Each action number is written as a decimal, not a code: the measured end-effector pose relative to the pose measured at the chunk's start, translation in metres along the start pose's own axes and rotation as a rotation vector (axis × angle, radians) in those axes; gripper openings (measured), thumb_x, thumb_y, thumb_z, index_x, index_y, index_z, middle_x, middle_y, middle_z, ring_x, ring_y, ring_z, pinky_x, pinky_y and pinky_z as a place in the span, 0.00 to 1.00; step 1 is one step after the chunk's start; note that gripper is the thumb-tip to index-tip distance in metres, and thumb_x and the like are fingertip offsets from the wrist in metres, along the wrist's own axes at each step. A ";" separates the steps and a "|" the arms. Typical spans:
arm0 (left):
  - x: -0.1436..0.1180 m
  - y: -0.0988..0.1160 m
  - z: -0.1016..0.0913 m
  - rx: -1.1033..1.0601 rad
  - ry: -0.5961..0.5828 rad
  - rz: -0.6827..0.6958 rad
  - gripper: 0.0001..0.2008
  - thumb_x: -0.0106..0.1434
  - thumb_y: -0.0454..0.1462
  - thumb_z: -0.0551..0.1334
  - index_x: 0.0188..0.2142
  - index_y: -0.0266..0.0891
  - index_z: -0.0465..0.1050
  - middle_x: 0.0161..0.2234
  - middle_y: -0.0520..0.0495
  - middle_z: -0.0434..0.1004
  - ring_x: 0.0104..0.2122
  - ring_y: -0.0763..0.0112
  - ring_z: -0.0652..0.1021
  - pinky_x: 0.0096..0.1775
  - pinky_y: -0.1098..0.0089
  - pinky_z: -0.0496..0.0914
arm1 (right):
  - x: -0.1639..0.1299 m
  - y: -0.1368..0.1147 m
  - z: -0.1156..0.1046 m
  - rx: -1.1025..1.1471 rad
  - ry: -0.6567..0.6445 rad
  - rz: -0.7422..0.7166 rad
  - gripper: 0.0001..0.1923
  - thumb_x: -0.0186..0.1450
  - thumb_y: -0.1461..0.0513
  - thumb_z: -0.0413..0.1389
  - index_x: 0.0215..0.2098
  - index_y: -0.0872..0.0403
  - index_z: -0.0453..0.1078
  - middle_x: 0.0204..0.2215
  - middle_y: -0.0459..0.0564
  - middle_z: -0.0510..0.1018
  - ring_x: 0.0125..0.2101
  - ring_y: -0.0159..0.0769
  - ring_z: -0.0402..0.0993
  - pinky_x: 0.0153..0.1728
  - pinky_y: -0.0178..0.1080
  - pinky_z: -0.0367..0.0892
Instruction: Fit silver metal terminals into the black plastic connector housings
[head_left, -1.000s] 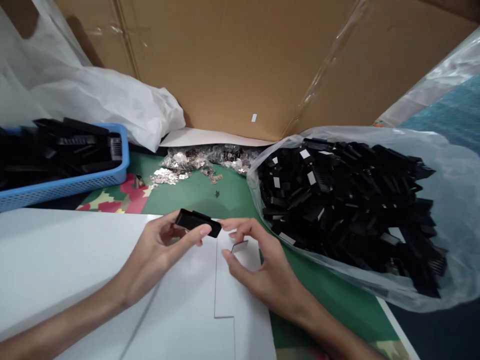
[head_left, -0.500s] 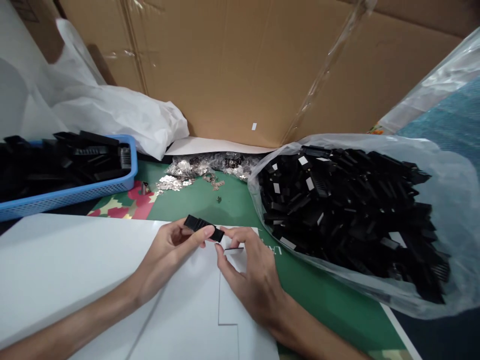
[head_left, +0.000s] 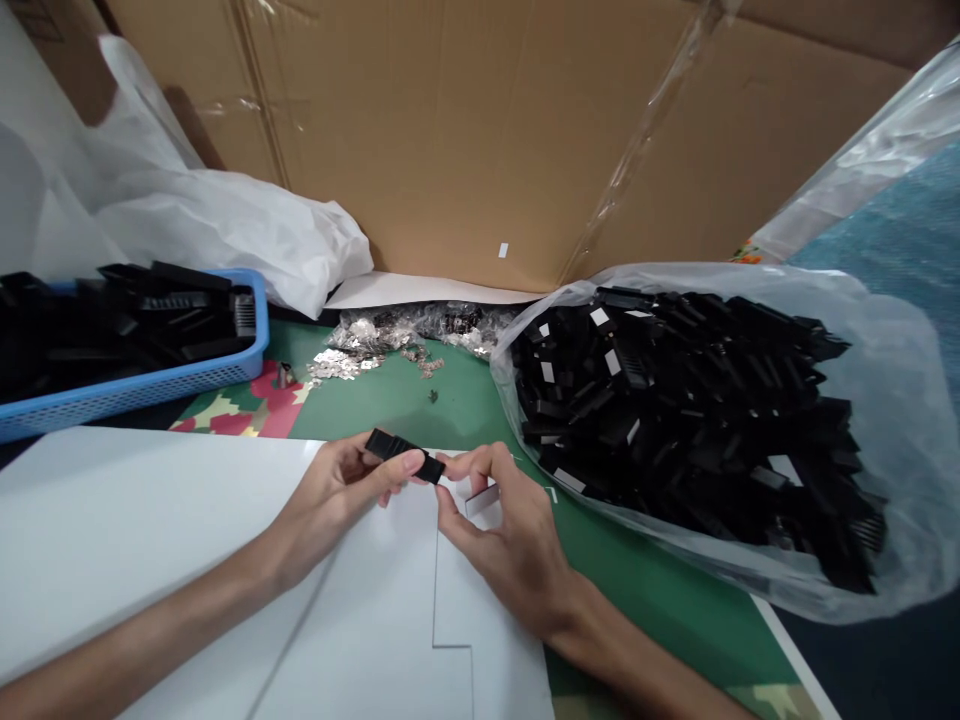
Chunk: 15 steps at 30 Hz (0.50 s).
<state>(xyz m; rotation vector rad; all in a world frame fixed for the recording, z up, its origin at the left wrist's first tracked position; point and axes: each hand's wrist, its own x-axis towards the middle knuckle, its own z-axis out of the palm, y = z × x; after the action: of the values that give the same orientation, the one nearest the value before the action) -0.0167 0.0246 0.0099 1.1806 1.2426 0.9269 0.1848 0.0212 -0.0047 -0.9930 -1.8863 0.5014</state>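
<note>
Left hand (head_left: 341,490): pinching the black plastic part (head_left: 405,456) between thumb and fingers, holding it level just above the white board (head_left: 150,510).
Right hand (head_left: 502,535): pinching a small metal plate (head_left: 481,500) between thumb and fingertips, index tip touching the right end of the black plastic part.
Black plastic part: sitting between the two hands, near the middle of the counter (head_left: 465,400), long axis running left to right, right end facing the metal plate.
Metal plate: tilting slightly, lying just below and beside the part's right end; whether already entering a slot, cannot tell.
Doing the step well, by judgement: keeping the part steady in the left hand, lining the plate's edge square with the part's end, pushing straight and gently, avoiding bending the thin plate.
Risk, by judgement: slipping of the small plate out of the fingertips.
Bag of black parts (head_left: 697,420): lying open at the right, clear plastic, heaped full, near the right hand.
Loose metal pieces (head_left: 375,345): lying scattered at the back of the green counter, well apart from the hands.
Blue basket (head_left: 150,385): standing at the left, holding more black parts.
Cardboard wall (head_left: 487,130): standing behind everything.
White bag (head_left: 225,225): slumping against the cardboard, at the left.
</note>
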 end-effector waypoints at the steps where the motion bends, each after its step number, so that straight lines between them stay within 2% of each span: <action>1: 0.000 0.000 -0.001 0.000 -0.014 0.001 0.23 0.63 0.54 0.69 0.24 0.40 0.70 0.23 0.53 0.69 0.28 0.72 0.69 0.32 0.71 0.63 | 0.001 0.000 -0.003 0.007 -0.026 -0.008 0.16 0.66 0.69 0.59 0.36 0.48 0.55 0.33 0.43 0.75 0.39 0.37 0.83 0.40 0.36 0.77; 6: -0.002 0.001 -0.003 0.046 -0.039 0.068 0.22 0.66 0.52 0.67 0.24 0.40 0.70 0.23 0.53 0.70 0.27 0.73 0.70 0.31 0.72 0.64 | 0.004 0.000 -0.019 0.063 -0.146 -0.028 0.13 0.70 0.68 0.58 0.37 0.48 0.58 0.34 0.44 0.76 0.41 0.37 0.82 0.38 0.36 0.74; 8: -0.005 0.001 -0.003 0.135 -0.008 0.164 0.18 0.67 0.50 0.67 0.28 0.40 0.73 0.25 0.53 0.72 0.28 0.73 0.72 0.31 0.71 0.66 | 0.004 0.000 -0.024 0.129 -0.197 0.043 0.12 0.70 0.66 0.60 0.39 0.48 0.60 0.40 0.46 0.80 0.44 0.37 0.82 0.41 0.37 0.75; 10: -0.008 0.001 -0.003 0.287 0.064 0.358 0.11 0.68 0.45 0.68 0.35 0.41 0.76 0.29 0.53 0.75 0.29 0.72 0.74 0.32 0.71 0.67 | 0.005 0.001 -0.029 0.252 -0.237 0.161 0.13 0.69 0.63 0.63 0.40 0.48 0.60 0.48 0.48 0.81 0.49 0.38 0.81 0.48 0.40 0.75; 12: -0.011 0.000 -0.003 0.444 0.122 0.600 0.06 0.68 0.38 0.69 0.42 0.41 0.77 0.32 0.52 0.77 0.32 0.72 0.74 0.34 0.71 0.69 | 0.007 0.001 -0.031 0.411 -0.254 0.294 0.14 0.70 0.60 0.63 0.40 0.48 0.59 0.51 0.50 0.80 0.52 0.39 0.79 0.54 0.43 0.73; 15: -0.013 -0.003 -0.003 0.565 0.071 0.831 0.13 0.68 0.30 0.68 0.51 0.40 0.73 0.38 0.49 0.79 0.35 0.71 0.74 0.38 0.69 0.70 | 0.011 0.002 -0.030 0.622 -0.267 0.486 0.15 0.72 0.58 0.62 0.38 0.48 0.57 0.47 0.50 0.82 0.49 0.37 0.80 0.52 0.43 0.73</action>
<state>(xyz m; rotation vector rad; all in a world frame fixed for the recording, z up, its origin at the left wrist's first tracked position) -0.0212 0.0118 0.0097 2.2237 1.0954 1.2494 0.2089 0.0294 0.0151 -0.9762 -1.5303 1.4666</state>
